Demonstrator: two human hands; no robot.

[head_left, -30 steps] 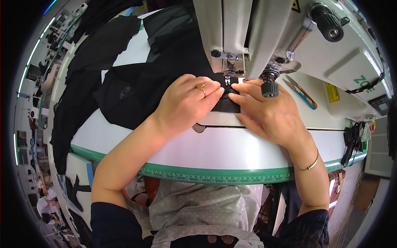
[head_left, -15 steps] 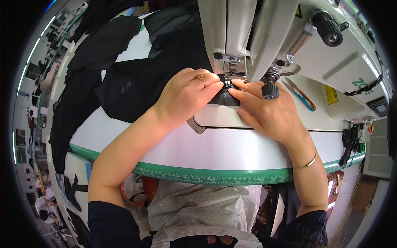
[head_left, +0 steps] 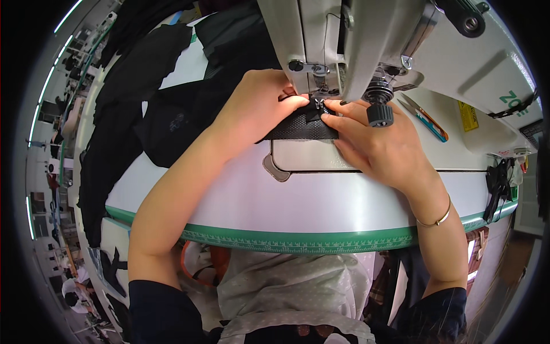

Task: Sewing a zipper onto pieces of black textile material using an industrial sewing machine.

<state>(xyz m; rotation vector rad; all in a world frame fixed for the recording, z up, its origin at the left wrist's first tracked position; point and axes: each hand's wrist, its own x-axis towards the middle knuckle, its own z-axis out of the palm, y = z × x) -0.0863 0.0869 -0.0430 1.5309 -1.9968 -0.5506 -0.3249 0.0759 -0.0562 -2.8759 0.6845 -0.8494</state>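
Note:
Black fabric (head_left: 189, 109) runs from the left under the sewing machine (head_left: 364, 57). Its mesh-textured end (head_left: 292, 127) lies by the needle area, where a small silvery metal piece (head_left: 319, 104) shows; its kind is unclear. My left hand (head_left: 255, 109) is closed with thumb and fingers pinching the fabric just left of the presser foot (head_left: 323, 92). To the right of the foot, my right hand (head_left: 381, 137) lies with fingers stretched and apart, fingertips touching the fabric's edge. The machine's dark knob (head_left: 380, 114) covers part of that hand.
Orange-and-teal thread snips (head_left: 427, 123) lie on the machine bed, right of my hand. More black fabric pieces (head_left: 123, 74) cover the table's left side. A green measuring tape (head_left: 298, 242) edges the white table (head_left: 321, 206). Black strips (head_left: 500, 186) hang at the right.
My left hand's fingers have shifted left and back, with more of the mesh fabric showing between my hands. The view has shifted slightly. My right hand stays at the fabric's edge.

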